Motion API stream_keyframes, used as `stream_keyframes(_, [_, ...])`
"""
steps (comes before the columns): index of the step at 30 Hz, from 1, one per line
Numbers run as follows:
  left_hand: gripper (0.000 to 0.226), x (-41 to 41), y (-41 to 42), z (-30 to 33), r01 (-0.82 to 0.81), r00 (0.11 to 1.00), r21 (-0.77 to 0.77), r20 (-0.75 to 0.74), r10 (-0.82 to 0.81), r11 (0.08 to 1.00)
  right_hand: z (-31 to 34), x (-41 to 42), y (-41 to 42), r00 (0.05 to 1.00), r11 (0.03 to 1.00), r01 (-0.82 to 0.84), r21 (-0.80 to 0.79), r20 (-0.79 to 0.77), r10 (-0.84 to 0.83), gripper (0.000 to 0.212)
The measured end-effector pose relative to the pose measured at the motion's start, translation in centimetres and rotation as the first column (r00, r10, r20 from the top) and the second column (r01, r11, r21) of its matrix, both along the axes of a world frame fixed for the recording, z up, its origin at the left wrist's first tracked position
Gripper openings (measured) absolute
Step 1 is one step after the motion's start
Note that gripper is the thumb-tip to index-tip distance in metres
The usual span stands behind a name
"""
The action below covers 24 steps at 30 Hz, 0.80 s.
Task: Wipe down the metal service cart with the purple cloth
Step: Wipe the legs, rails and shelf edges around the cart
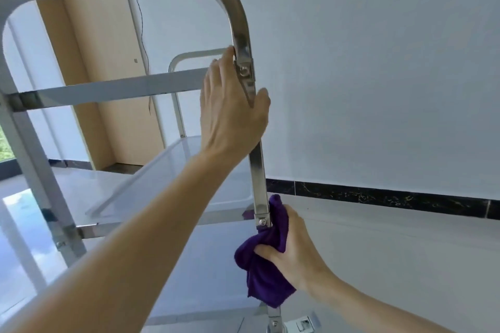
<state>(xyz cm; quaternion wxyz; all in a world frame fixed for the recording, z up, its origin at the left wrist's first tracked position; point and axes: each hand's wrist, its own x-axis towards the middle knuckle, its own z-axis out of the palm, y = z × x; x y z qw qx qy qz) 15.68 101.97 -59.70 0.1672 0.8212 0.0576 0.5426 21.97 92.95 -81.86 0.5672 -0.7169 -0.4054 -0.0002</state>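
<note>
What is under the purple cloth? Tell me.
The purple cloth, gripped by the right hand, wraps the cart's upright post below a shelf joint. The covered stretch of post is hidden.

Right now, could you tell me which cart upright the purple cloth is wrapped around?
The near right post: the right hand holds the cloth there, unlike the bare left one.
</note>
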Motion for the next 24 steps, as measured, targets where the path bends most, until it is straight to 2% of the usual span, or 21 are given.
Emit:
stream_keyframes(3, [0.091, 0.5, -0.1, -1.9, -0.044, 0.999, 0.038, 0.021, 0.044, 0.998, -0.4, -1.1, 1.2, 1.000, 0.996, 0.022, 0.082, 0.010, -0.023, 0.055])
stream_keyframes(6, [0.093, 0.3, -0.2, -5.5, 0.056, 0.996, -0.054, 0.068, -0.053, 0.997, -0.6, -1.6, 2.1, 0.998, 0.986, 0.028, 0.164, -0.057, -0.019, 0.063])
stream_keyframes(9, [0.096, 0.0, 0.6, -8.6, 0.156, 0.988, -0.151, 0.032, -0.153, 0.976, -1.2, -2.0, 3.0, 0.995, 0.983, 0.022, 0.185, -0.100, -0.004, 0.068])
stream_keyframes(13, [0.093, -0.5, 2.3, -9.5, 0.159, 0.987, -0.172, 0.006, -0.161, 0.972, -2.7, -2.8, 4.6, 0.992, 0.985, 0.043, 0.169, -0.120, -0.023, 0.067])
stream_keyframes(16, [0.094, -1.3, 3.7, -9.6, 0.182, 0.983, -0.150, -0.006, -0.185, 0.972, -5.3, -3.3, 5.4, 0.982, 0.997, 0.016, 0.077, -0.186, -0.001, 0.063])
stream_keyframes(19, [0.097, -2.3, 5.1, -9.7, 0.215, 0.976, -0.148, 0.006, -0.217, 0.965, -8.9, -3.9, 5.8, 0.970, 0.991, -0.064, -0.115, -0.241, 0.035, 0.061])
stream_keyframes(22, [0.096, -3.4, 6.6, -9.7, 0.153, 0.987, -0.188, -0.020, -0.160, 0.970, -11.5, -4.5, 6.9, 0.970, 0.906, -0.129, -0.402, -0.240, 0.032, 0.056])
stream_keyframes(24, [0.094, -4.3, 7.6, -9.7, 0.109, 0.993, -0.190, -0.026, -0.116, 0.976, -12.2, -4.9, 8.0, 0.978, 0.863, -0.129, -0.488, -0.204, 0.031, 0.055])
